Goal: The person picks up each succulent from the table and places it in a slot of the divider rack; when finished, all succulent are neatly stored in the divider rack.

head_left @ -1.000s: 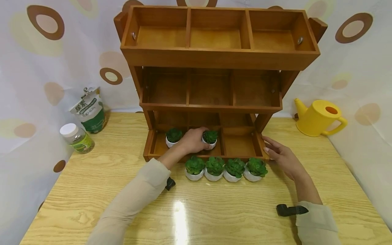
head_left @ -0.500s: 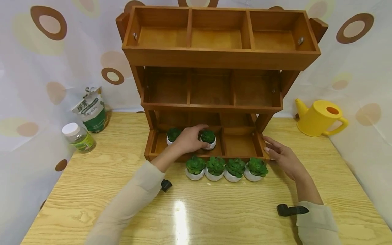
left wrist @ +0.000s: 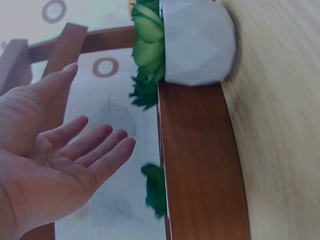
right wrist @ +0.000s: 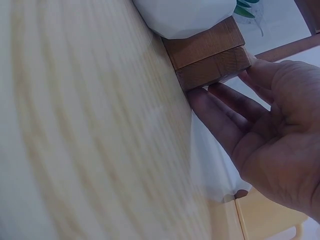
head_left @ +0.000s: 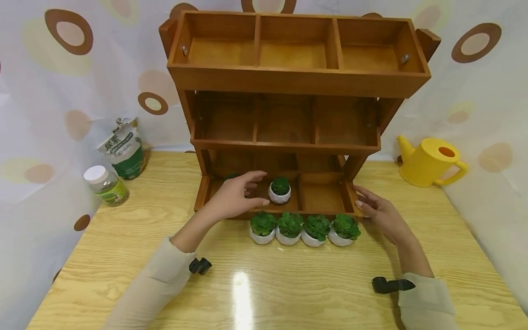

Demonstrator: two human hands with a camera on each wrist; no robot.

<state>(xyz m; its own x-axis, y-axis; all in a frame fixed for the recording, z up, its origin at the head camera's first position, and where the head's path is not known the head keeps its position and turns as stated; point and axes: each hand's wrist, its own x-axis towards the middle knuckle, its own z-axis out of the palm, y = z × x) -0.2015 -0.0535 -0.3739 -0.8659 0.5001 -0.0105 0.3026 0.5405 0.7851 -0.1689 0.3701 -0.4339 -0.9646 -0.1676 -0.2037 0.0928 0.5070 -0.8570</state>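
A potted succulent (head_left: 280, 191) in a white pot stands in the middle compartment of the wooden shelf's (head_left: 305, 83) bottom tier. Just left of it hovers my left hand (head_left: 233, 196), fingers spread and holding nothing. Behind that hand, another succulent (head_left: 232, 175) in the left compartment is mostly hidden. My right hand (head_left: 381, 215) holds the right end of the bottom tier, its thumb and fingers on either side of the corner (right wrist: 215, 67). Along the shelf's front, several more potted succulents stand in a row on the table, from the leftmost succulent (head_left: 262, 227) to the rightmost succulent (head_left: 344, 229).
A yellow watering can (head_left: 431, 162) stands at the back right of the table (head_left: 313, 288). At the left are a white-capped jar (head_left: 107, 185) and a clipped green-and-white bag (head_left: 125, 149). The shelf's upper tiers overhang the bottom one.
My left hand has let go of the succulent in the middle compartment and drawn back to the left, its fingers opening. The right hand stays on the shelf end.
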